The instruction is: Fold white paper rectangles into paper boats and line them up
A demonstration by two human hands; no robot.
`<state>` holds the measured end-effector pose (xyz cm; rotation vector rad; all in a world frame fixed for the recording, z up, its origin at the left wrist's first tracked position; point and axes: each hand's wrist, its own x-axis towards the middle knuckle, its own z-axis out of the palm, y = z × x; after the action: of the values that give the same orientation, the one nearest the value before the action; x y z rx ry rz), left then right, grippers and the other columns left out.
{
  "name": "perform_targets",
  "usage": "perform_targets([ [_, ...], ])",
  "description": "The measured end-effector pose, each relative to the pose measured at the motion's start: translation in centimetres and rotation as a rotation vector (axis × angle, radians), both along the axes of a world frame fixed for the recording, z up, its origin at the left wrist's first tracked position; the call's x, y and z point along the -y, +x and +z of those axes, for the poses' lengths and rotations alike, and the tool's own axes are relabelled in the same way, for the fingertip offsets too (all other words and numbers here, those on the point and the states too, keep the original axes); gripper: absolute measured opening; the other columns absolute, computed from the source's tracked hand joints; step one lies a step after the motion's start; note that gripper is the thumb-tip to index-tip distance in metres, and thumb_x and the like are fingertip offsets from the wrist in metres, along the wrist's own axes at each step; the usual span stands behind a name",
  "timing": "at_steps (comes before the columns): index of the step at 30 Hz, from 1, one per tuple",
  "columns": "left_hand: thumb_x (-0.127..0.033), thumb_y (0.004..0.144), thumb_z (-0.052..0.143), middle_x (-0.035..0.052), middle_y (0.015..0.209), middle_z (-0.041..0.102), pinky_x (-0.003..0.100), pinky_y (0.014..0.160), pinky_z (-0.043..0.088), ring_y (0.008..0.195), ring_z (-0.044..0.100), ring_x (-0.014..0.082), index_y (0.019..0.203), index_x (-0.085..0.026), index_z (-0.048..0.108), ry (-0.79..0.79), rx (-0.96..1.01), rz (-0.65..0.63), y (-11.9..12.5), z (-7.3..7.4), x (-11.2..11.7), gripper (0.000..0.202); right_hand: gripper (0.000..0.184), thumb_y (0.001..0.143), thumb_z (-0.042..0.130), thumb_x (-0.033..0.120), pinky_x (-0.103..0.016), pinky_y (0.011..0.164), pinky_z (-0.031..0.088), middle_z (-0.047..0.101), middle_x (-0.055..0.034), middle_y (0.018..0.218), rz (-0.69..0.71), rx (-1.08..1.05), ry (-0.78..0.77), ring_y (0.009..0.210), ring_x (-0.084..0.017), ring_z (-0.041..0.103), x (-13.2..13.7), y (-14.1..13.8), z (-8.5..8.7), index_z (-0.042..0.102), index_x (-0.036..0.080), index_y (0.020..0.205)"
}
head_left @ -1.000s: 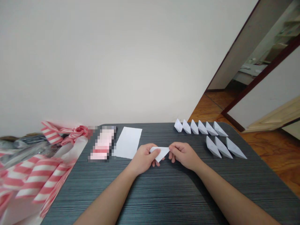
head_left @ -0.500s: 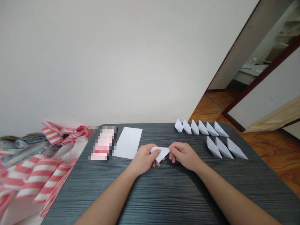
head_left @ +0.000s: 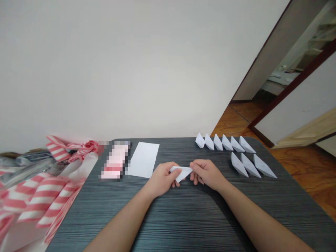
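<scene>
Between my hands, above the middle of the table, is a small folded piece of white paper, roughly triangular with its point downward. My left hand is closed on its left part, the thumb lying across the front. The fingertips of my right hand pinch its right corner. Behind my left hand lies a flat white sheet of paper. Beyond my right hand stand several folded paper boats in a back row, with three more paper boats in front of them.
The dark wood-grain table stands against a white wall. A blurred-out pinkish rectangular object lies at its left. Red-and-white striped fabric is heaped beside the left edge. Wooden floor shows at the right.
The folded paper has tilted a little and shifted slightly right, its lower point now looking shallower. Both hands keep hold of it. The other things are where they were.
</scene>
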<state>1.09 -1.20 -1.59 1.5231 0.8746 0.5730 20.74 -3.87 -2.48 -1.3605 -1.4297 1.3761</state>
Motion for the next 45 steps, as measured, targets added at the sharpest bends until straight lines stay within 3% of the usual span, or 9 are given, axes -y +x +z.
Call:
perform_targets([
  [6,-0.043,0.084,0.045,0.0013,0.057,0.060,0.020,0.045,0.040,0.047,0.052,0.0104,0.083,-0.015,0.058,0.012,-0.030,0.010,0.0,-0.1,0.0,0.031,0.034,0.085,0.049,0.038,-0.018,0.034,0.030,0.058,0.0002,0.046,0.018,0.033,-0.015,0.033,-0.006,0.043,0.0,0.0,0.4,0.056,0.014,0.062],
  [12,-0.043,0.084,0.045,0.0017,0.058,0.061,0.020,0.045,0.040,0.047,0.053,0.0110,0.087,-0.014,0.060,0.042,-0.051,0.052,0.2,-0.3,0.1,0.033,0.023,0.081,0.054,0.036,-0.017,0.032,0.029,0.064,-0.0015,0.060,-0.011,-0.136,-0.040,0.035,-0.006,0.046,-0.2,0.0,-0.2,0.056,0.014,0.073],
  [16,-0.042,0.084,0.045,0.0018,0.059,0.061,0.020,0.046,0.040,0.047,0.054,0.0108,0.086,-0.014,0.061,0.055,-0.043,0.056,0.2,-0.3,0.2,0.032,0.026,0.081,0.054,0.039,-0.016,0.030,0.030,0.062,-0.0026,0.060,-0.050,-0.263,-0.120,0.040,-0.008,0.052,-0.2,-0.1,-0.4,0.056,0.014,0.075],
  [23,-0.041,0.085,0.044,0.0015,0.058,0.061,0.020,0.045,0.040,0.046,0.053,0.0106,0.084,-0.015,0.060,0.070,-0.043,0.043,0.2,0.3,0.3,0.031,0.023,0.077,0.060,0.036,-0.015,0.031,0.032,0.061,-0.0016,0.059,-0.076,-0.298,-0.163,0.043,-0.009,0.054,-0.3,-0.2,-0.4,0.057,0.013,0.074],
  [45,-0.045,0.085,0.043,0.0021,0.055,0.061,0.019,0.044,0.039,0.045,0.053,0.0109,0.082,-0.014,0.058,0.021,-0.031,0.067,0.0,-0.2,0.0,0.035,0.031,0.087,0.047,0.037,-0.018,0.033,0.031,0.058,0.0005,0.052,0.020,-0.017,-0.006,0.035,-0.007,0.045,-0.2,0.3,-0.2,0.057,0.015,0.068],
])
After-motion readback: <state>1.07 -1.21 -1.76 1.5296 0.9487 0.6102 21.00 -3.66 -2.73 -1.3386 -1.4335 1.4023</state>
